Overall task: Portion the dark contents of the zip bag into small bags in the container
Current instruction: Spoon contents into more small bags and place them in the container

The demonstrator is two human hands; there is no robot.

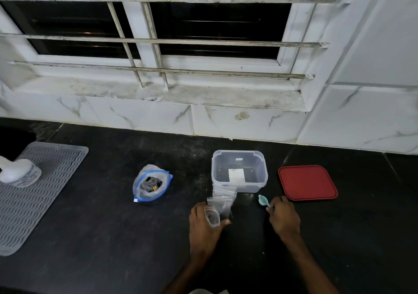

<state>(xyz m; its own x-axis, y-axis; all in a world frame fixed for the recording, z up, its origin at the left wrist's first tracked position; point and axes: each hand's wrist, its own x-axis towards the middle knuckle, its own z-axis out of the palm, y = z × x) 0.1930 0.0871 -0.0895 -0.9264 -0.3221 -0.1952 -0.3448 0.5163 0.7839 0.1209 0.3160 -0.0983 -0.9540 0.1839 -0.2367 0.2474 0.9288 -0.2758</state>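
Both forearms reach forward over the black countertop (108,237). The left hand (203,223) lies knuckles-up, thumb and fingers curled round the mouth of a small clear bag (212,216), holding it open. Just beyond it, a loose stack of more small bags (224,195) leans against the front of the clear plastic container (263,171). The right hand (283,216), fingers curled, grips the handle of a small teal spoon (263,200), bowl pointing toward the container. The blue-edged zip bag (151,184) stands open, well to the left, with its dark contents inside. A red lid (307,182) lies flat to the container's right.
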